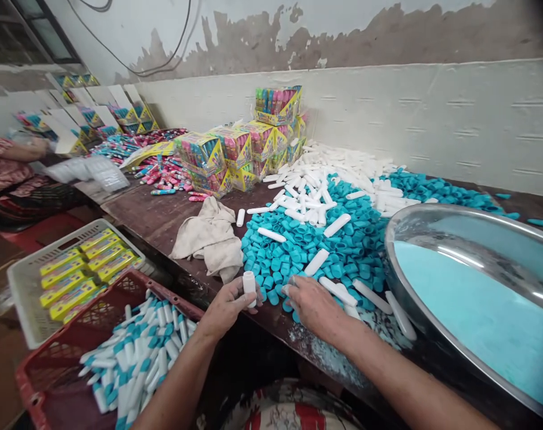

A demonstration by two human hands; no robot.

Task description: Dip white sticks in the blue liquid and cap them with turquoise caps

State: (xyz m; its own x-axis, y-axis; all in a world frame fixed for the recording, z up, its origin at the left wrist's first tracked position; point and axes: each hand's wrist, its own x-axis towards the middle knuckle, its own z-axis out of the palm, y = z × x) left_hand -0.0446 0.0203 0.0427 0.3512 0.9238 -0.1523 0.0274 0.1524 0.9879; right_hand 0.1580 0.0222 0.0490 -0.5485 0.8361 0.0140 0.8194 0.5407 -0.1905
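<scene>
In the head view my left hand [232, 300] is closed around a white plastic tube [249, 284], held upright with its open end up. My right hand [313, 303] reaches to the near edge of a heap of blue caps [293, 248]. Its fingers are curled together at the caps, and what lies between the fingertips is hidden. Loose white tubes [316, 263] lie on the heap and beside my right hand. At lower left, a red crate [36, 373] holds many white tubes fitted with blue caps [139, 352].
A large metal basin [390, 239] with light-blue powder [468, 310] stands at right. A rag [208, 239] lies on the dark table [141, 212]. Packed display boxes [242, 149] are stacked behind. A pale basket [22, 298] holds yellow boxes. Another person's arm [22, 149] shows far left.
</scene>
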